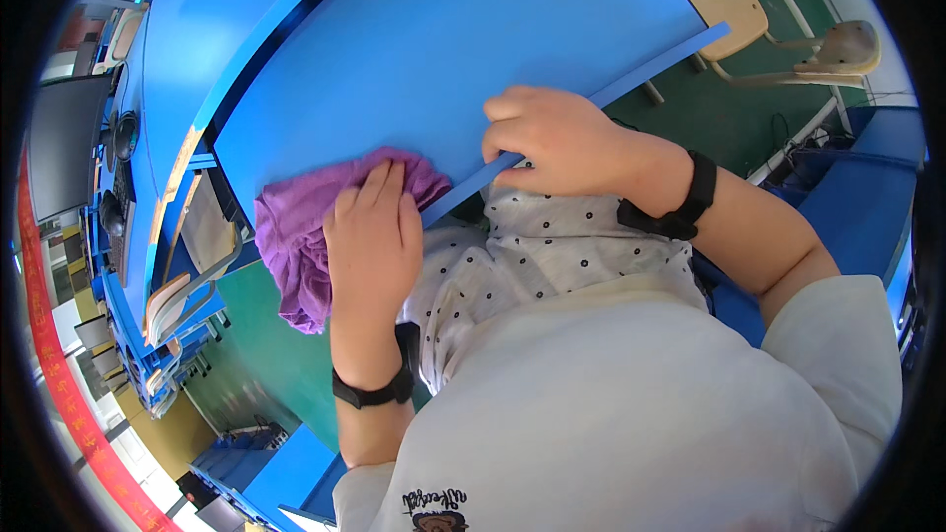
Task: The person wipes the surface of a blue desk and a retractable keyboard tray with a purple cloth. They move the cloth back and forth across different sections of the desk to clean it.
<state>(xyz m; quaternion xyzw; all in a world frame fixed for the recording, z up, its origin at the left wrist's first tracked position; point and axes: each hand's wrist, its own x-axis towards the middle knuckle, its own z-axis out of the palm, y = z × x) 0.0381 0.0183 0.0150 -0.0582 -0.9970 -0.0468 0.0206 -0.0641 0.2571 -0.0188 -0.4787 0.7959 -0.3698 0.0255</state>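
Observation:
A crumpled purple cloth (293, 227) lies over the near left corner of the blue tabletop (443, 49), and part of it hangs down past the edge. My left hand (372, 241) rests on this cloth with its fingers stretched out flat against it. Farther right, my right hand (562, 143) grips the table's raised front edge (655, 67), its fingers bent over the top and its thumb underneath. Both wrists wear black bands.
Beyond the far right end of the table stands a wooden chair (845, 49). At left, another blue desk carries a monitor (69, 143) and a keyboard. Wooden-seated chairs (177, 305) stand below that desk on the green floor (261, 355). My lap is directly under the front edge.

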